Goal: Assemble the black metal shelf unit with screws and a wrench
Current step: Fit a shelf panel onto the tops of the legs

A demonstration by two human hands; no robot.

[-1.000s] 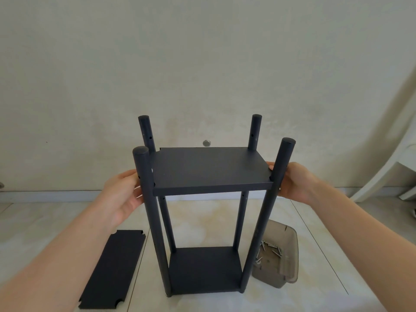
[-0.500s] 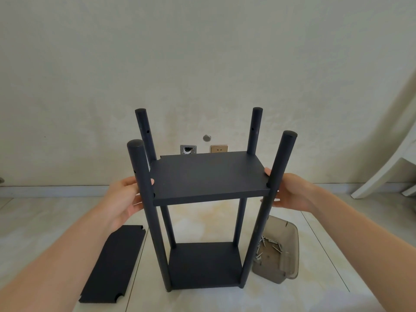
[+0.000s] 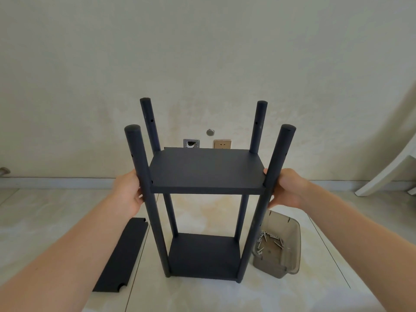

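left hand [image 3: 127, 192] and right hand [image 3: 286, 188] hold shelf unit [image 3: 206, 170].

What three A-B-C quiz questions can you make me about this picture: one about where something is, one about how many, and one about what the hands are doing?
1. Where is the tub of screws?
A) on the floor, right of the shelf unit
B) on the middle shelf
C) on the chair

2. How many upright posts does the shelf unit have?
A) two
B) three
C) four

3. What are the hands doing?
A) lying flat on the floor
B) the left hand grips the left front post, the right hand the right front post
C) both hold a wrench

Answers:
1 A: the tub stands on the floor beside the right front post.
2 C: four upright posts stick up.
3 B: fingers curl round each post.
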